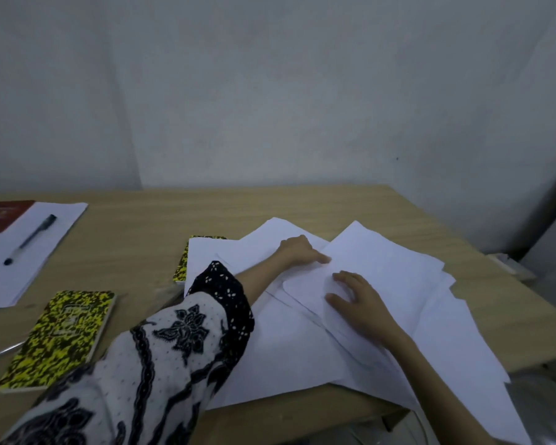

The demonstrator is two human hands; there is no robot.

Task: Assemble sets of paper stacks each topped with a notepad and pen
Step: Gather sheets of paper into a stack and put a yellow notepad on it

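- Under both sets of fingers lay the loose sheets (382, 303), fanned out untidily across the table (270, 207).
- My right hand (363, 303) rested flat on the top sheet, fingers spread and fairly straight, pinching nothing.
- My left hand (297, 252) sat just beyond it on the paper; one finger pointed toward the right fingers, the rest were curled, and I could not tell whether they pinched a sheet.
- A yellow notepad (58, 342) lay well left of my fingers; a second one (181, 266) peeked from under the sheets.
- Far left of my fingers sat a finished set: paper (29, 252), red notepad (4, 215), pen (29, 239).
- I judged the sheets light, limp and slippery against each other; squaring them by their edges, then lifting from beneath, seemed safest.
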